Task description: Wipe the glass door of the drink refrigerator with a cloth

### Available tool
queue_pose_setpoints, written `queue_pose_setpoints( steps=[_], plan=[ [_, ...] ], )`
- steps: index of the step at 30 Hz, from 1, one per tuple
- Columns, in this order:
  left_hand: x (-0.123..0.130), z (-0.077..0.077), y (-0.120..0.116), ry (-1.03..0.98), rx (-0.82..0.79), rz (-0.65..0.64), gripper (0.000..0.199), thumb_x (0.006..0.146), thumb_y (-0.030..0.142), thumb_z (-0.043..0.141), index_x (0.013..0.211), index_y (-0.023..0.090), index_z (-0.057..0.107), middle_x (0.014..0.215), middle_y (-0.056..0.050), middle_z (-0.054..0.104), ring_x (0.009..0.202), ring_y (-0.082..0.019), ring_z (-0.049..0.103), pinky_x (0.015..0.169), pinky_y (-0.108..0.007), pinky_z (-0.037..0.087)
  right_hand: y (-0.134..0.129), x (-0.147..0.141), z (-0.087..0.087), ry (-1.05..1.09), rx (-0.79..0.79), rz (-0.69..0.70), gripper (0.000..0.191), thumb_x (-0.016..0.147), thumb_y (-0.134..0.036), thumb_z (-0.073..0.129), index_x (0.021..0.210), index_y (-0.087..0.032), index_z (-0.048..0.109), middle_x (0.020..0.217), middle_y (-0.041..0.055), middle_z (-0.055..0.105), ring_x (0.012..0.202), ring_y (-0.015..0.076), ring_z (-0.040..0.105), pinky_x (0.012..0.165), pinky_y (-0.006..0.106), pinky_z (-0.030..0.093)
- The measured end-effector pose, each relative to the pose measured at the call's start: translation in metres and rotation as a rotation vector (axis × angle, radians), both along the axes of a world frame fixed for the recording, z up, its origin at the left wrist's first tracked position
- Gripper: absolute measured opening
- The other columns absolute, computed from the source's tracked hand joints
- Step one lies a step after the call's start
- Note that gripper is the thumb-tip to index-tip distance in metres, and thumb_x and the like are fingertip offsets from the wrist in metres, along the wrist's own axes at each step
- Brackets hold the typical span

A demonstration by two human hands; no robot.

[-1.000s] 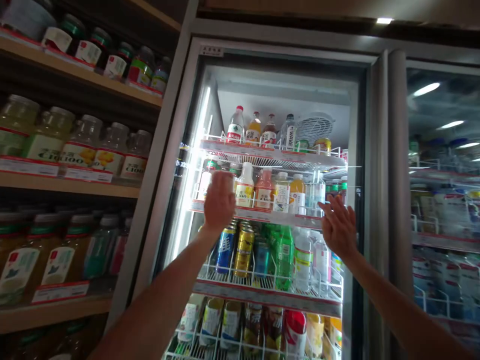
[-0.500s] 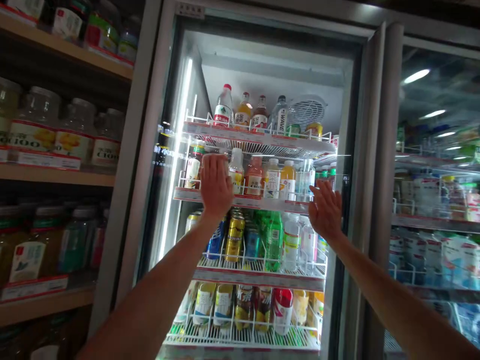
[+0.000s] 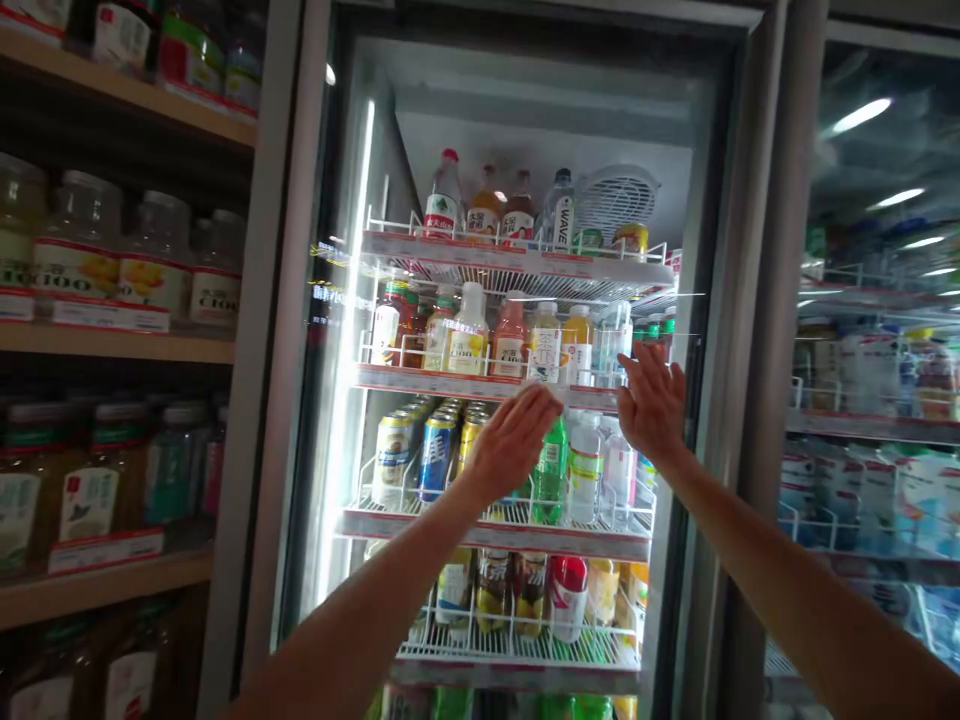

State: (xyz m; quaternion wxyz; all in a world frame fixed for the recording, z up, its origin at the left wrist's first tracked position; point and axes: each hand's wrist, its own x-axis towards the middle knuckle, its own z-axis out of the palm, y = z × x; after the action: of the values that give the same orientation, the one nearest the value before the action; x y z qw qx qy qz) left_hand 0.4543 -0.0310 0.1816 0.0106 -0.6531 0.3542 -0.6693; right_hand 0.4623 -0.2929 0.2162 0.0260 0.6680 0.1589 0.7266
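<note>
Both arms reach toward an upright drinks fridge with a glass front. My left hand is open and flat, fingers out together and pointing up to the right. It holds nothing and hides part of the can and bottle row, beside a green bottle. My right hand, fingers spread and empty, is level with the second shelf's edge near a clear bottle. Whether either palm touches the glass, I cannot tell. Second-shelf drinks include a yellow-labelled bottle and a pink bottle.
Wooden shelves with jars and bottles stand on the left. A metal frame post separates them from the fridge. To the right is another glass-fronted fridge holding drinks. Cans and bottles fill the lower wire racks.
My left hand has moved right and down, uncovering second-shelf bottles and now covering part of the can row. My right hand stays nearly in place. The view has shifted slightly.
</note>
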Motion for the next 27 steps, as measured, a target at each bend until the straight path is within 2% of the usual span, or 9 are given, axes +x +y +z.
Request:
queue_pose_setpoints(
  steps=[2, 5, 7, 12, 13, 18, 23, 25, 27],
  plan=[
    [0.0, -0.001, 0.007, 0.011, -0.035, 0.007, 0.055, 0.088, 0.017, 0.037, 0.142, 0.019, 0.028, 0.142, -0.007, 0.043, 0.139, -0.02, 0.026, 0.111, -0.04, 0.033, -0.001, 0.0, 0.0, 0.001, -0.008, 0.01, 0.046, 0.091, -0.027, 0.037, 0.137, -0.024, 0.04, 0.143, 0.0073, 0.044, 0.136, 0.0235, 0.032, 0.109, 0.046, 0.023],
    [0.002, 0.011, 0.035, 0.012, -0.482, 0.023, 0.055, 0.089, 0.017, 0.035, 0.143, 0.018, 0.026, 0.147, -0.011, 0.035, 0.141, -0.025, 0.02, 0.113, -0.049, 0.027, -0.003, 0.001, 0.002, 0.007, -0.016, 0.015, 0.047, 0.09, -0.026, 0.037, 0.137, -0.024, 0.04, 0.143, 0.0073, 0.043, 0.136, 0.023, 0.031, 0.109, 0.045, 0.022],
    [0.003, 0.013, 0.043, -0.003, -0.603, 0.031, 0.057, 0.089, 0.018, 0.034, 0.144, 0.016, 0.022, 0.148, -0.013, 0.031, 0.141, -0.026, 0.017, 0.113, -0.051, 0.025, -0.002, 0.0, 0.003, 0.018, -0.012, 0.011, 0.047, 0.09, -0.026, 0.039, 0.136, -0.023, 0.04, 0.143, 0.0078, 0.043, 0.136, 0.0234, 0.032, 0.109, 0.046, 0.022],
    [0.001, -0.013, 0.03, 0.016, -0.11, 0.049, 0.056, 0.089, 0.02, 0.038, 0.144, 0.018, 0.024, 0.144, -0.009, 0.04, 0.14, -0.021, 0.023, 0.112, -0.041, 0.031, 0.027, -0.006, -0.012, 0.049, 0.072, 0.016, 0.05, 0.09, -0.029, 0.039, 0.139, -0.024, 0.035, 0.149, 0.0084, 0.033, 0.139, 0.0262, 0.026, 0.11, 0.051, 0.019],
    [0.001, -0.017, 0.034, 0.011, -0.133, 0.057, 0.055, 0.089, 0.02, 0.038, 0.143, 0.017, 0.026, 0.143, -0.01, 0.041, 0.139, -0.021, 0.025, 0.112, -0.041, 0.03, 0.036, -0.008, -0.019, 0.061, 0.064, 0.015, 0.05, 0.09, -0.03, 0.039, 0.14, -0.024, 0.034, 0.15, 0.0084, 0.03, 0.139, 0.0263, 0.024, 0.11, 0.052, 0.019],
    [-0.002, -0.018, 0.065, -0.008, -0.638, 0.063, 0.053, 0.09, 0.021, 0.033, 0.142, 0.013, 0.027, 0.147, -0.014, 0.032, 0.141, -0.024, 0.02, 0.113, -0.045, 0.027, 0.062, -0.007, -0.046, 0.088, 0.034, -0.006, 0.056, 0.09, -0.03, 0.041, 0.144, -0.022, 0.029, 0.15, 0.0105, 0.03, 0.141, 0.0268, 0.021, 0.111, 0.051, 0.017],
    [-0.004, -0.039, 0.05, -0.003, -0.192, 0.088, 0.055, 0.09, 0.021, 0.038, 0.144, 0.019, 0.026, 0.145, -0.008, 0.039, 0.141, -0.02, 0.02, 0.113, -0.038, 0.026, 0.058, -0.004, -0.048, 0.093, 0.039, 0.01, 0.058, 0.089, -0.031, 0.042, 0.145, -0.026, 0.025, 0.151, 0.0083, 0.028, 0.14, 0.0266, 0.022, 0.111, 0.051, 0.016],
    [-0.004, -0.043, 0.054, -0.01, -0.292, 0.099, 0.057, 0.09, 0.021, 0.038, 0.145, 0.018, 0.023, 0.147, -0.009, 0.035, 0.141, -0.02, 0.019, 0.114, -0.038, 0.025, 0.056, -0.004, -0.047, 0.087, 0.038, 0.007, 0.058, 0.089, -0.031, 0.041, 0.145, -0.026, 0.026, 0.151, 0.0083, 0.029, 0.14, 0.0264, 0.022, 0.111, 0.05, 0.017],
    [-0.003, -0.044, 0.064, -0.022, -0.53, 0.113, 0.058, 0.09, 0.021, 0.036, 0.145, 0.016, 0.019, 0.15, -0.012, 0.027, 0.142, -0.022, 0.016, 0.114, -0.042, 0.023, 0.057, -0.004, -0.048, 0.077, 0.038, -0.001, 0.057, 0.089, -0.031, 0.042, 0.144, -0.026, 0.028, 0.15, 0.009, 0.031, 0.14, 0.0261, 0.023, 0.111, 0.05, 0.017]
  ],
)
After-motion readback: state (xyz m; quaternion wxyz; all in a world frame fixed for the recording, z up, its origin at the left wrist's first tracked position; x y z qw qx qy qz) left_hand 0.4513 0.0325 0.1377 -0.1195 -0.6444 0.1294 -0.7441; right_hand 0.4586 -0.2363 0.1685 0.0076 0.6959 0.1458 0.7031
